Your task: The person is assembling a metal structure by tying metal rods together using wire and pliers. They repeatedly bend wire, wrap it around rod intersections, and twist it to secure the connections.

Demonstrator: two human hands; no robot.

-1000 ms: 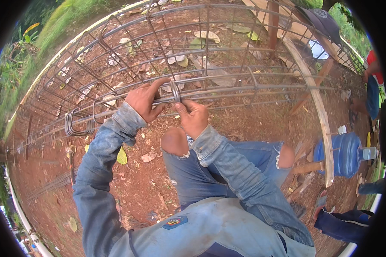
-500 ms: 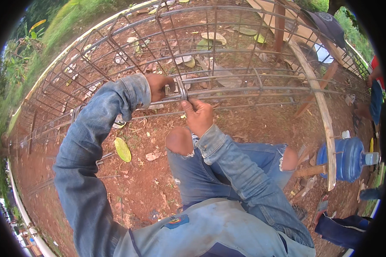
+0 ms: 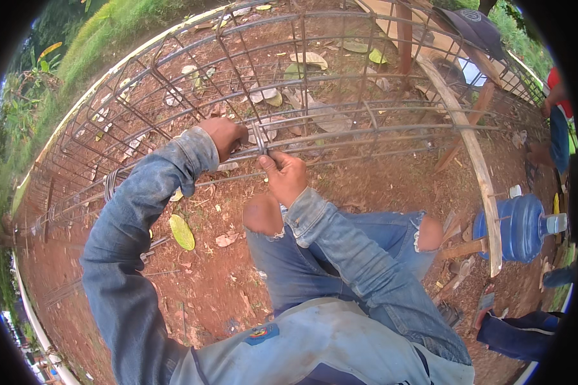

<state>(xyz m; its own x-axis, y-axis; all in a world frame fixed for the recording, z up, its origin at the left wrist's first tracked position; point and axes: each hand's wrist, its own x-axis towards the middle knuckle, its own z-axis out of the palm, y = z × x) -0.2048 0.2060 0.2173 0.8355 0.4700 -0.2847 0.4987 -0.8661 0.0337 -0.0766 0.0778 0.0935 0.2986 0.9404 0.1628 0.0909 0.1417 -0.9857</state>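
Observation:
A long cage of rusty steel rebar (image 3: 305, 61) runs across in front of my bent knees, with square stirrups along its bars. My left hand (image 3: 225, 136) is curled closed over the near bars, just left of a doubled stirrup (image 3: 258, 133); whatever its fingers hold is hidden. From below, my right hand (image 3: 285, 178) pinches the lower end of that stirrup between thumb and fingers, where it meets the lengthwise bar. Further left, a small coil of wire (image 3: 110, 184) hangs on the bars.
At right a wooden strip (image 3: 470, 147) leans across the cage, near a large blue water jug (image 3: 517, 228). A dark cap (image 3: 472, 29) rests at the upper right. Another person's arm (image 3: 554, 96) shows at the right rim. Leaves lie on the red soil.
The view has shifted slightly, moving the cage leftward in it. My left hand has turned and its fingers have curled in beside the stirrup. My right hand keeps its pinch there.

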